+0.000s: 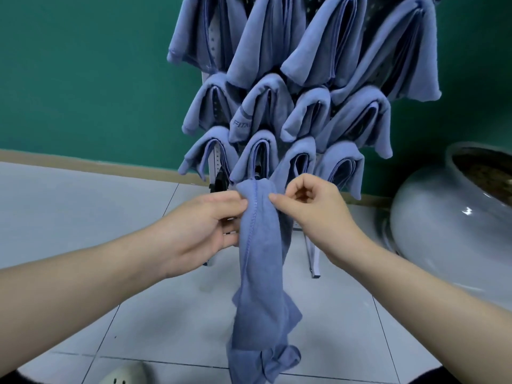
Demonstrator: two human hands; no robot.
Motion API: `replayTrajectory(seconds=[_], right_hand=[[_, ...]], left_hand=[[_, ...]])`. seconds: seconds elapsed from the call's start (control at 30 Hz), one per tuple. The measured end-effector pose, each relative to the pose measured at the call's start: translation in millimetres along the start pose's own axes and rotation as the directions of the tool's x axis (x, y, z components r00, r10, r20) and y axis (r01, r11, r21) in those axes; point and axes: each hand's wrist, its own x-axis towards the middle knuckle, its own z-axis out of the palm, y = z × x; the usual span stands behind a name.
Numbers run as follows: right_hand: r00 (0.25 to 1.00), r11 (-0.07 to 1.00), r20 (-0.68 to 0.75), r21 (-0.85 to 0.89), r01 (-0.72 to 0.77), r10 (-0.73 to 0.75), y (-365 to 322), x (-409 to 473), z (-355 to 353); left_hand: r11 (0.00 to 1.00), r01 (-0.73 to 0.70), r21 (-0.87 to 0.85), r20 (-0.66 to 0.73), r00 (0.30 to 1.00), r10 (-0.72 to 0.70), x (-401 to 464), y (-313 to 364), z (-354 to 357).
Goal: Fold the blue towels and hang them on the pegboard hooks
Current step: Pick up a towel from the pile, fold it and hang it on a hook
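A blue towel [260, 267] hangs in a long bunched strip in front of me, its stitched hem running down the middle. My left hand [202, 225] pinches its top edge from the left. My right hand [310, 209] pinches the same top edge from the right, fingers curled. Behind the towel stands the pegboard rack [214, 162], nearly covered by several folded blue towels [302, 65] draped over its hooks in three rows. The held towel's top sits just below the lowest row.
A green wall [83, 79] backs the rack. The floor [69, 217] is pale grey tile. A large round white pot [448, 217] stands at the right, close to the rack's metal leg [314, 259]. A pale shoe [124, 374] shows at the bottom edge.
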Motion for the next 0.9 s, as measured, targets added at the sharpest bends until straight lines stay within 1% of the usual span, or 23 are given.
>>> replayTrajectory(seconds=[0.07,0.1,0.2,0.3,0.4,0.47,0.57,0.63,0.7,0.8,0.9], right_hand=[[0.997,0.996,-0.001,-0.042,0.072,-0.072,-0.8,0.8,-1.2],[0.996,0.996,0.026,-0.039,0.081,-0.08,-1.4,-0.4,-1.4],[0.992,0.999,0.128,0.032,0.016,-0.02,-0.3,-8.7,3.3],[0.993,0.998,0.111,0.047,-0.032,0.027,6.2,-11.6,8.2],[0.994,0.997,0.091,0.034,-0.068,0.065,10.1,-8.6,6.1],[0.991,0.993,0.104,0.071,-0.09,0.082,11.2,-8.5,3.3],[0.99,0.986,0.125,0.14,-0.087,0.07,10.0,-12.0,3.2],[0.991,0.984,0.122,0.163,-0.07,0.051,9.1,-13.6,3.3],[0.993,0.984,0.112,0.171,-0.054,0.035,8.5,-13.4,2.1],[0.992,0.979,0.123,0.197,-0.051,0.027,7.3,-12.7,-0.6],[0.988,0.97,0.152,0.235,-0.055,0.019,6.3,-12.5,-0.8]], left_hand=[[1.0,-0.015,0.009,0.004,1.0,0.015,1.1,-2.2,4.5],[1.0,-0.024,0.01,0.005,1.0,0.024,0.8,-3.8,7.3],[0.999,-0.044,-0.005,-0.013,0.999,0.044,2.5,-11.7,13.7],[0.996,-0.053,0.071,-0.028,0.998,0.055,5.1,-17.5,12.0],[0.993,-0.06,0.102,0.028,0.998,0.057,3.7,-16.9,13.4],[0.989,-0.073,0.128,0.041,0.997,0.069,3.2,-14.4,14.9],[0.979,-0.093,0.184,-0.012,0.995,0.097,6.1,-12.4,12.2],[0.977,-0.078,0.198,-0.063,0.994,0.092,6.6,-10.0,11.0],[0.959,-0.065,0.276,-0.078,0.993,0.09,6.4,-7.0,9.1],[0.929,-0.033,0.369,-0.037,0.998,0.051,7.9,-4.2,3.0],[0.922,0.009,0.387,0.015,1.0,-0.016,6.3,-2.9,0.4]])
